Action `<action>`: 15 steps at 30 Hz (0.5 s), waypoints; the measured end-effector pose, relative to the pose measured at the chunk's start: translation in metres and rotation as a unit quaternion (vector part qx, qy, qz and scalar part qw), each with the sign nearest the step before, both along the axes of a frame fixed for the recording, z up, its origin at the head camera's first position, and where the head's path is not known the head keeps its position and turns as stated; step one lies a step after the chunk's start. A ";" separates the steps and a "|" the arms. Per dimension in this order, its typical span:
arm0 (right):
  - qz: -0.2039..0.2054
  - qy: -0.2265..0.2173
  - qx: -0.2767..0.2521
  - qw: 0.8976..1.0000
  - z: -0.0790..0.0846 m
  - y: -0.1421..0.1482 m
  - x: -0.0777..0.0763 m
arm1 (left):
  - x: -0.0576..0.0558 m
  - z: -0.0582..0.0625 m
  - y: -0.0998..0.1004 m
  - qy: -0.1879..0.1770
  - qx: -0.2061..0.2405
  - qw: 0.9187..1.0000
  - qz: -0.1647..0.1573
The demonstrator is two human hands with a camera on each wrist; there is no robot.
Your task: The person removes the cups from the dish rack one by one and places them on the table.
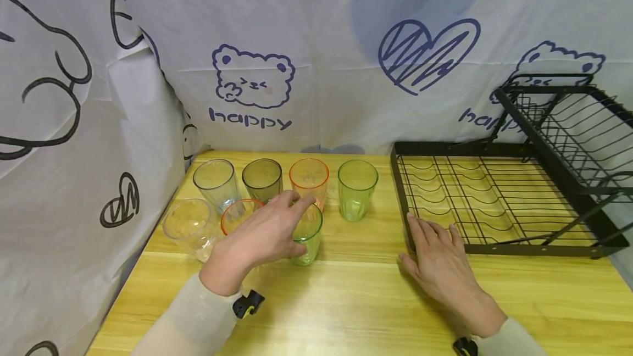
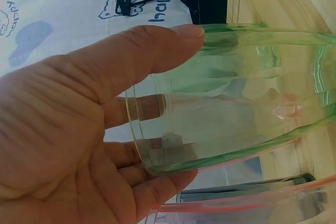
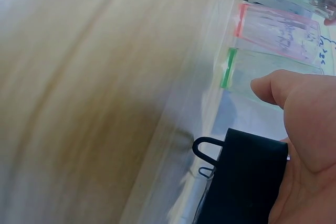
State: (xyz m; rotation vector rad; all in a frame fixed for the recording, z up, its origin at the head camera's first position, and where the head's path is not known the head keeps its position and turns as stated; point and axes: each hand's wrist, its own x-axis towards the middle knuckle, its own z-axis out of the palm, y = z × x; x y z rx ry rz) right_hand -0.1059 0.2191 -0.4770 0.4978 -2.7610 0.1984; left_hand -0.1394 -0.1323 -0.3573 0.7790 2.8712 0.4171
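Observation:
My left hand (image 1: 262,229) is around the upper part of the nearer green glass (image 1: 310,249). In the left wrist view, the thumb lies on one side of that clear green glass (image 2: 226,98) and the fingers on the other, at its rim. A red-rimmed glass (image 1: 236,216) stands just left, partly hidden by the hand. My right hand (image 1: 437,257) rests on the front left corner of a black dish rack (image 1: 524,249), fingers laid over its edge. From the right wrist, the thumb stands apart from the rack's black side (image 3: 247,177).
Behind the left hand stand a bluish glass (image 1: 215,180), a dark grey glass (image 1: 262,174), an orange-rimmed glass (image 1: 309,174) and another green glass (image 1: 357,191). A colourless glass (image 1: 188,227) is at the left. The rack's raised tier (image 1: 583,120) rises at the right, before a printed cloth (image 1: 336,98).

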 end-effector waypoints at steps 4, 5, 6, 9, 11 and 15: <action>-0.002 0.001 -0.005 1.000 0.000 0.001 0.001 | -0.001 -0.001 0.001 0.006 0.005 1.000 -0.003; -0.003 0.002 -0.007 1.000 0.000 0.001 0.001 | 0.000 -0.001 0.001 0.011 0.008 1.000 -0.004; -0.002 0.003 -0.008 1.000 0.000 0.001 0.001 | 0.002 -0.001 0.000 0.017 0.014 1.000 -0.004; 0.000 -0.003 -0.020 1.000 0.001 0.000 0.001 | 0.012 0.002 -0.007 0.050 0.043 0.998 0.003; 0.002 -0.009 -0.035 0.999 0.004 0.000 0.003 | 0.022 0.005 -0.017 0.090 0.071 0.993 0.011; -0.005 -0.011 -0.064 0.998 0.013 0.007 0.014 | 0.050 0.010 -0.050 0.183 0.113 0.975 0.053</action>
